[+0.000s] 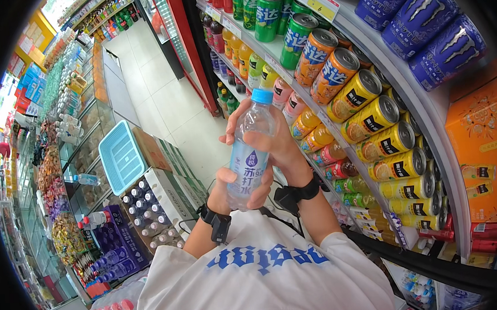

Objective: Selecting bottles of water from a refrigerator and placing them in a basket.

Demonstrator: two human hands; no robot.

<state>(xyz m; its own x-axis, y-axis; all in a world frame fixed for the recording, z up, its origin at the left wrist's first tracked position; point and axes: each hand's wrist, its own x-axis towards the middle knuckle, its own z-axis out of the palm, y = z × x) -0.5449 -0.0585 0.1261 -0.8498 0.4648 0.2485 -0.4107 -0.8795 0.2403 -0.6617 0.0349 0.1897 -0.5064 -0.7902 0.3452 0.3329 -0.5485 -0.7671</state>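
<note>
A clear plastic drink bottle (250, 155) with a blue cap and a pale blue label is held upright in front of my chest. Around its lower part are the fingers of my left hand (220, 185). My right hand (273, 142) grips its upper part from the other side, the thumb lying across the front. Both wrists wear black straps with small devices. The bottle's cap is on, and no finger touches it.
Shelves of drink cans (396, 131) and bottles rise close on the right, with an orange carton (486, 151) beyond. At left are a light blue plastic basket (121, 157), cardboard boxes (169, 191), crated bottles (149, 214) and glass counters. A tiled floor (161, 83) runs between.
</note>
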